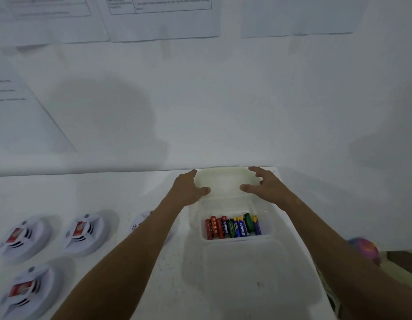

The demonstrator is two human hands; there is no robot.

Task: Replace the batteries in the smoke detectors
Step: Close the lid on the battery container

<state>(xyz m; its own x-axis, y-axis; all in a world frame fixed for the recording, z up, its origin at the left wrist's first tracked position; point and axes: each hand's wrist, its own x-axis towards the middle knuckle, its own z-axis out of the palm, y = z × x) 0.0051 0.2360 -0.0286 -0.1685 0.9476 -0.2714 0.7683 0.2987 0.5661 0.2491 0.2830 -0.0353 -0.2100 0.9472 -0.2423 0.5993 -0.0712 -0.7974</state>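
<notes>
On the white table [131, 285] a lid [251, 273] lies nearest. Beyond it a clear box [235, 204] holds red, green and blue batteries [232, 226]. White smoke detectors [22, 236] with red labels sit well to the left. At the far tub [223, 181], left hand [188, 188] and right hand [265, 183] hover with fingers spread, holding nothing.

a white worktop [61, 188] runs up against a plain pale wall [246, 100]. printed paper sheets [163, 17] hang along the top of the wall, their text too blurred to read, and another sheet [17, 107] sits at the left. soft grey shadows fall across the wall. the light is dim and even.
</notes>
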